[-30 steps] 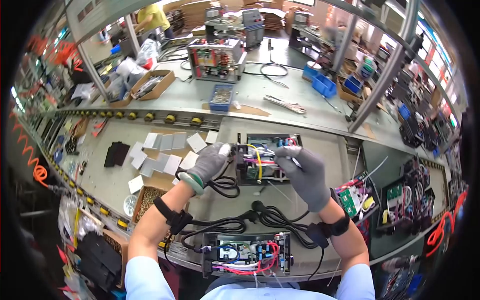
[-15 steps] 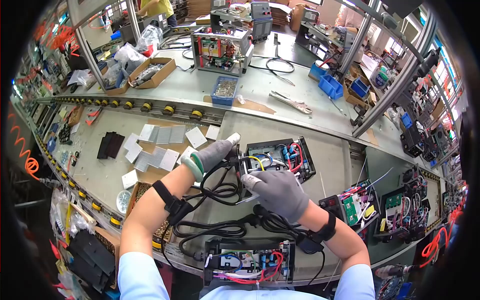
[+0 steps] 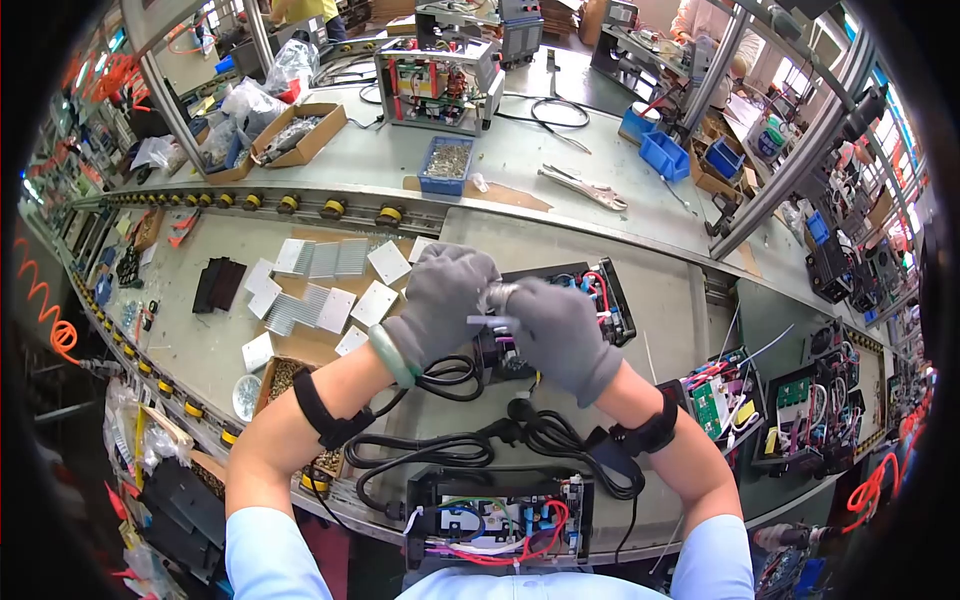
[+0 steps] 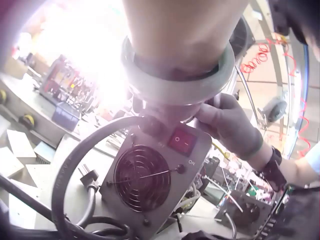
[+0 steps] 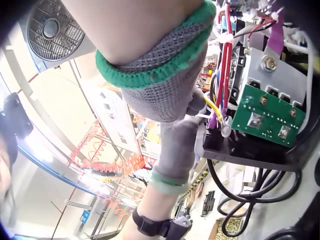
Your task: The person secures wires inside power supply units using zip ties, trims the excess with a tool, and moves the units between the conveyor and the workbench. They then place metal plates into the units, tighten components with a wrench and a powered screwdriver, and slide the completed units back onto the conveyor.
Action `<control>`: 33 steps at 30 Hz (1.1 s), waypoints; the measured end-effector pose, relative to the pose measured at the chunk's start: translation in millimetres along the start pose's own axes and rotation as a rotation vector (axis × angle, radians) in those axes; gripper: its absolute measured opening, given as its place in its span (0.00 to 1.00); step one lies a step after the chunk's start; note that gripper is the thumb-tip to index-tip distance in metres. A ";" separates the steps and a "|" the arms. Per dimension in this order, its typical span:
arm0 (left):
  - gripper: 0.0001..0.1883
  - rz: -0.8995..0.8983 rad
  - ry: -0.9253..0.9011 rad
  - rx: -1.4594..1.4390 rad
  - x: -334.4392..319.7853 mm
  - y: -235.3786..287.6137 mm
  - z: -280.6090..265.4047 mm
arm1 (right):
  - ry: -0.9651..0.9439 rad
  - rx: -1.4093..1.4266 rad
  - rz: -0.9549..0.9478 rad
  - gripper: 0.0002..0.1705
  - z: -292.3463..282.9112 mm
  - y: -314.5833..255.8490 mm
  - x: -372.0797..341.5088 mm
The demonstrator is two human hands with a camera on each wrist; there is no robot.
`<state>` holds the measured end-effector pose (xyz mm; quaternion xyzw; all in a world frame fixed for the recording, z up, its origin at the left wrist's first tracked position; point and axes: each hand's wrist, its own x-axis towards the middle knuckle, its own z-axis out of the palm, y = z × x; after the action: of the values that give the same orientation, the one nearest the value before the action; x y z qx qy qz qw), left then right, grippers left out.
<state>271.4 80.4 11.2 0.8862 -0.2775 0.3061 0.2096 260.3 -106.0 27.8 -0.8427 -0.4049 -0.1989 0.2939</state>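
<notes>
My gloved left hand (image 3: 445,300) has its fingers bent at the left end of a black-cased electronic unit (image 3: 615,300); what they hold I cannot tell. Close against it, my gloved right hand (image 3: 560,335) has curled fingers and pinches a thin pale strip (image 3: 488,320). Both hands hide much of the unit. In the left wrist view, its end panel carries a fan grille (image 4: 142,177), a red rocker switch (image 4: 183,141) and a thick black cord (image 4: 65,170). A green circuit board (image 5: 267,115) and a yellow wire (image 5: 212,106) show beside the hands in the right wrist view.
A second wired unit (image 3: 500,520) lies at the near edge, with coiled black cords (image 3: 570,445) behind it. Finned metal heat sinks (image 3: 310,310) lie to the left. More units (image 3: 800,410) stand at right. A blue bin (image 3: 445,165) and pliers (image 3: 585,185) sit beyond the rail.
My right hand came down and left from over the unit's wires, then up to the left hand. My left hand's fingers, extended half a second ago, are now bent. The unit has turned slightly.
</notes>
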 end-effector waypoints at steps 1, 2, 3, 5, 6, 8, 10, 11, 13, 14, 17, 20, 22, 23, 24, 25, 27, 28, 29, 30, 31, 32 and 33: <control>0.09 0.019 -0.035 -0.113 -2.2 4.5 -3.7 | 0.022 0.022 0.042 0.13 -1.3 0.0 4.4; 0.09 0.017 -0.040 -0.116 -6.0 6.6 -3.2 | 0.071 0.049 0.072 0.07 5.1 5.6 4.4; 0.08 -0.154 -0.123 -0.105 -8.6 9.6 -3.4 | 0.055 0.239 0.282 0.06 8.7 4.9 5.6; 0.06 -0.353 -0.231 -0.204 -8.7 12.1 -8.8 | 0.039 0.425 0.496 0.06 14.3 6.1 6.6; 0.06 -0.352 -0.232 -0.210 -7.2 10.8 -11.7 | 0.039 0.640 0.598 0.07 16.5 8.9 6.6; 0.05 -0.371 -0.268 -0.384 -5.2 8.7 -14.7 | 0.039 0.852 0.699 0.09 12.6 10.6 7.8; 0.06 -0.384 -0.275 -0.385 -4.8 10.0 -14.4 | -0.086 0.912 0.767 0.15 1.2 7.0 11.1; 0.06 -0.355 -0.251 -0.330 -5.1 10.3 -12.9 | -0.084 0.911 0.770 0.15 1.5 7.4 11.5; 0.06 -0.327 -0.230 -0.283 -5.4 11.4 -11.1 | -0.119 0.727 0.595 0.20 2.7 8.2 11.8; 0.06 -0.339 -0.238 -0.303 -5.3 10.9 -12.6 | -0.121 0.725 0.598 0.20 1.6 7.8 13.0; 0.06 -0.354 -0.267 -0.328 -5.9 8.3 -13.3 | -0.167 0.693 0.647 0.23 4.2 8.7 15.4; 0.08 -0.332 -0.305 -0.361 -6.3 4.7 -16.5 | -0.117 0.632 0.566 0.18 14.6 15.1 15.2; 0.09 -0.307 -0.328 -0.390 -5.9 1.7 -21.9 | -0.220 0.463 0.630 0.18 11.0 6.4 23.6; 0.10 -0.335 -0.387 -0.383 -3.9 1.1 -25.2 | -0.194 0.402 0.596 0.15 17.0 10.2 21.9; 0.10 -0.363 -0.445 -0.374 -3.7 -0.8 -28.1 | -0.193 0.405 0.600 0.15 20.5 8.3 19.8; 0.09 -0.352 -0.435 -0.417 -6.0 -4.7 -26.3 | -0.138 0.357 0.571 0.14 23.0 5.6 17.4; 0.09 -0.353 -0.410 -0.478 -7.2 -4.6 -23.7 | -0.086 0.306 0.539 0.13 22.7 2.3 11.7; 0.10 -0.355 -0.386 -0.537 -8.1 -3.8 -22.5 | -0.025 0.165 0.382 0.12 20.3 2.2 6.3; 0.10 -0.358 -0.384 -0.539 -8.3 -2.5 -21.2 | 0.034 0.025 0.225 0.10 19.3 1.8 2.7; 0.09 -0.379 -0.369 -0.537 -7.0 -3.3 -21.6 | 0.029 0.027 0.226 0.10 20.8 0.5 4.0; 0.08 -0.398 -0.353 -0.534 -6.0 -2.3 -21.0 | 0.044 -0.068 0.119 0.09 21.4 0.8 3.7; 0.08 -0.400 -0.354 -0.534 -4.9 -1.7 -21.1 | 0.061 -0.163 0.011 0.08 21.9 1.5 4.2; 0.07 -0.452 -0.384 -0.540 -3.6 -0.9 -21.5 | 0.082 -0.205 -0.022 0.05 24.0 3.2 5.4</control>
<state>260.5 94.0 24.3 0.8791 -0.1803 -0.0029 0.4412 268.4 -88.8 11.9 -0.8550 -0.3793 -0.2770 0.2201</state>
